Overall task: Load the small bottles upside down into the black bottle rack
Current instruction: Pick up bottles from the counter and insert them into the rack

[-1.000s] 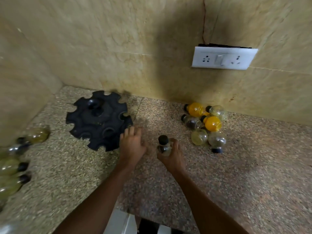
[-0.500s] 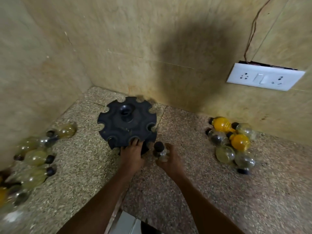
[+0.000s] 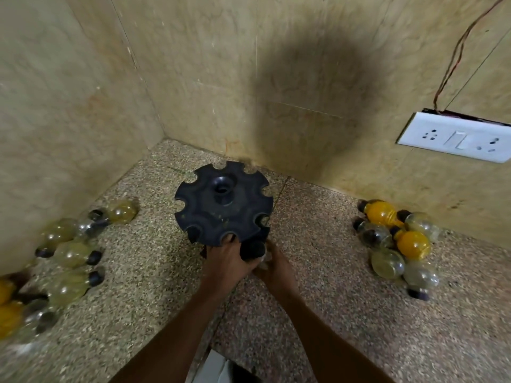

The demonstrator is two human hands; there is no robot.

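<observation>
The black round bottle rack (image 3: 221,208) with notched slots stands on the speckled counter (image 3: 331,313) near the corner, with no bottle visible in its slots. My left hand (image 3: 226,261) rests at the rack's near rim, fingertips touching it. My right hand (image 3: 273,269) grips a small clear bottle with a black cap (image 3: 252,249), cap pointing up toward the rack's edge; both hands meet around it. A pile of small bottles (image 3: 395,241), some yellow, some clear, lies at the right.
More small bottles (image 3: 69,252) lie scattered along the left wall. Tiled walls close the corner behind the rack. A white socket plate (image 3: 456,138) with loose wires sits on the right wall. The counter's front edge (image 3: 215,366) is below my arms.
The view swung left and closer, so the rack now sits centred. My right hand carried the bottle up to the rack's near rim, and my left hand joined it there.
</observation>
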